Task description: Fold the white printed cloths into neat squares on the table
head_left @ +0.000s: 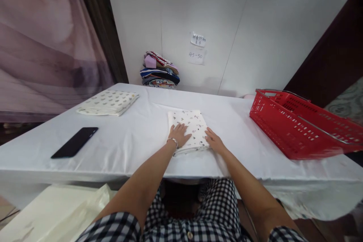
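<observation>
A white folded cloth (195,121) with a small scattered print lies near the front middle of the table. My left hand (179,134) rests flat on its left part, fingers spread, a bracelet at the wrist. Against the right edge of the cloth lies my right hand (214,140), its fingers stretched out and touching the side. Neither hand grips anything. A second folded cloth (109,102), white with grey and some yellow shapes, sits at the table's back left.
White fabric covers the table (136,136). A black phone (75,143) lies at the left front. On the right stands a red plastic basket (295,128) with metal handles. Behind the table's far edge is a pile of folded fabrics (160,72) beside a white wall.
</observation>
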`<state>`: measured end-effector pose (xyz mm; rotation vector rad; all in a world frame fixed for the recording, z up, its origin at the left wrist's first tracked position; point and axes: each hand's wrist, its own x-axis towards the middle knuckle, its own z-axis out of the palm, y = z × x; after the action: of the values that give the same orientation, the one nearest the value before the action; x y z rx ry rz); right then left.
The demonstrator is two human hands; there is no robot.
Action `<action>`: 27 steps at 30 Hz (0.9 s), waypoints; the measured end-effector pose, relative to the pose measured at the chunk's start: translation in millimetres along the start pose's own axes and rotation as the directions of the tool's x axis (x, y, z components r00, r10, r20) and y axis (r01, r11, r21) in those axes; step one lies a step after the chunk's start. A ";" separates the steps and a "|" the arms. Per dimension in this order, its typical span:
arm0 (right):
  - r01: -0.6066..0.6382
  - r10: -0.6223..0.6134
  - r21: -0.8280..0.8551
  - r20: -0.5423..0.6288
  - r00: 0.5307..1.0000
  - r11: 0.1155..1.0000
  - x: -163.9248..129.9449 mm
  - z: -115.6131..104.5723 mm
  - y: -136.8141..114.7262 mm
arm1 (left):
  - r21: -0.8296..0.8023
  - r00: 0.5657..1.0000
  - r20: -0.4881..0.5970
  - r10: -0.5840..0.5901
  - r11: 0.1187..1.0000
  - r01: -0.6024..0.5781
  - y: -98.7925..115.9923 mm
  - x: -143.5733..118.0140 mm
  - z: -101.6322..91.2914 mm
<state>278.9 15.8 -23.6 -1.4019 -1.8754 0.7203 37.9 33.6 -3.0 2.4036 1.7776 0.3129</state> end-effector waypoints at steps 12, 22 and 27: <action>-0.018 0.010 -0.072 -0.104 0.995 0.997 -12.5 3.2 -1.2 | -0.372 0.987 -0.156 -0.046 0.928 -0.015 -15.8 -61.9 -0.7; -0.099 0.098 -0.004 -0.111 0.989 0.995 -16.0 7.4 -14.1 | -0.233 0.970 -0.242 0.017 0.970 -0.075 -15.5 -102.4 -0.5; -0.087 0.076 -0.077 -0.131 0.988 0.993 -29.8 18.9 -25.4 | -0.306 0.962 -0.250 -0.112 0.952 0.031 -25.0 -103.9 -5.0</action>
<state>254.8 -20.4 -21.6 -1.5479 -1.7745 0.5829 -15.9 -58.4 -12.9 2.1582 1.7610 0.8651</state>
